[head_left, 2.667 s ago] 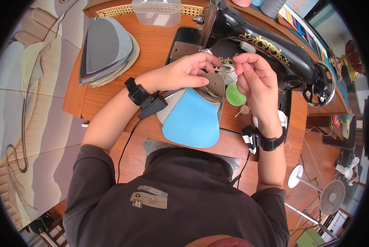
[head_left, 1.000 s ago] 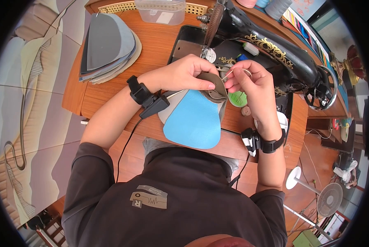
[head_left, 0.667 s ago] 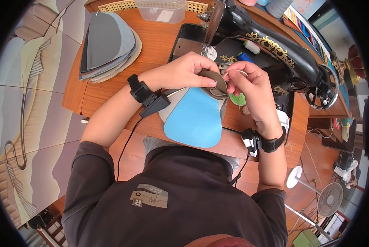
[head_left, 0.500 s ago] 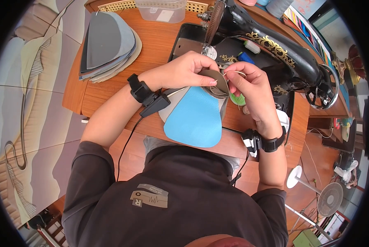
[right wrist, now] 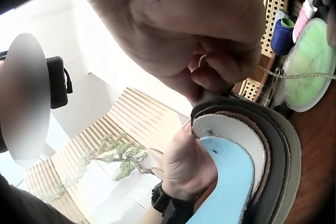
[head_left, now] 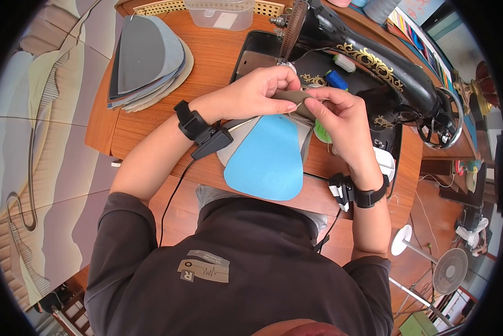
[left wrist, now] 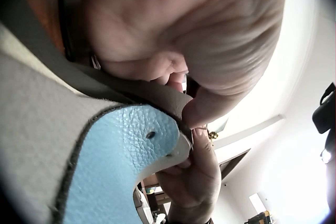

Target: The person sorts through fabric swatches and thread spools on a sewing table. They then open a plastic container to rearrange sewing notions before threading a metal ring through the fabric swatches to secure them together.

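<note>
A stack of leather-like swatches with punched narrow ends lies before me, a blue swatch (head_left: 265, 162) facing up and grey and brown ones behind. My left hand (head_left: 251, 95) pinches the narrow end of a brown swatch (head_left: 295, 101), thumb in front. Close against it, my right hand (head_left: 344, 115) pinches a thin pale cord (right wrist: 310, 76) at that same end; the cord trails off past a green disc in the right wrist view. A small hole (left wrist: 150, 135) shows in the blue swatch. The fingertips hide where the cord meets the brown swatch.
A black sewing machine (head_left: 369, 61) stands behind my right hand, a blue thread spool (head_left: 336, 79) on its bed. The green disc (head_left: 322, 132) lies below that hand. Another swatch pile (head_left: 150, 56) sits at left, a clear plastic box (head_left: 220, 15) at the back.
My right hand has come in from apart, bringing the looped cord to the brown swatch's end. That end has tilted, and my two hands' fingertips now nearly meet.
</note>
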